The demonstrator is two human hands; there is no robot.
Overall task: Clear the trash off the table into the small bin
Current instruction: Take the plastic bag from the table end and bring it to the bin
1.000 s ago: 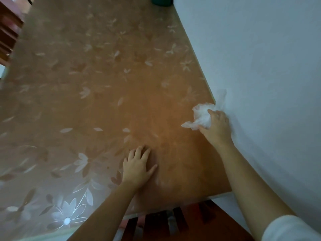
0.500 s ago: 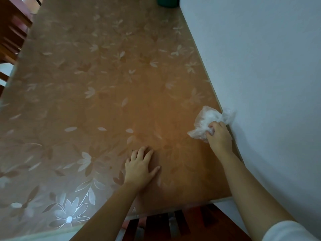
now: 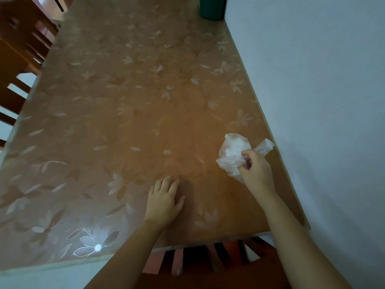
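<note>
Fingers of our right hand are curled tight around a crumpled, translucent white plastic bag, which bulges out above the knuckles, with one twisted corner sticking out toward the pale wall. We hold the bag near the right edge of the table, close to the near corner; we cannot tell whether its lower part touches the surface or hangs just above it. The table is a long brown wooden top under a clear cover printed with pale flowers and leaves. Our left hand lies flat on that cover near the front edge, palm down, fingers spread a little and gripping nothing. At the far right corner of the table, against the wall, stands a dark green round container, cut off by the top of the view, well apart from the bag. Brown wooden chairs stand along the left side of the table, and the slatted back of another one shows below the near edge between our forearms.
</note>
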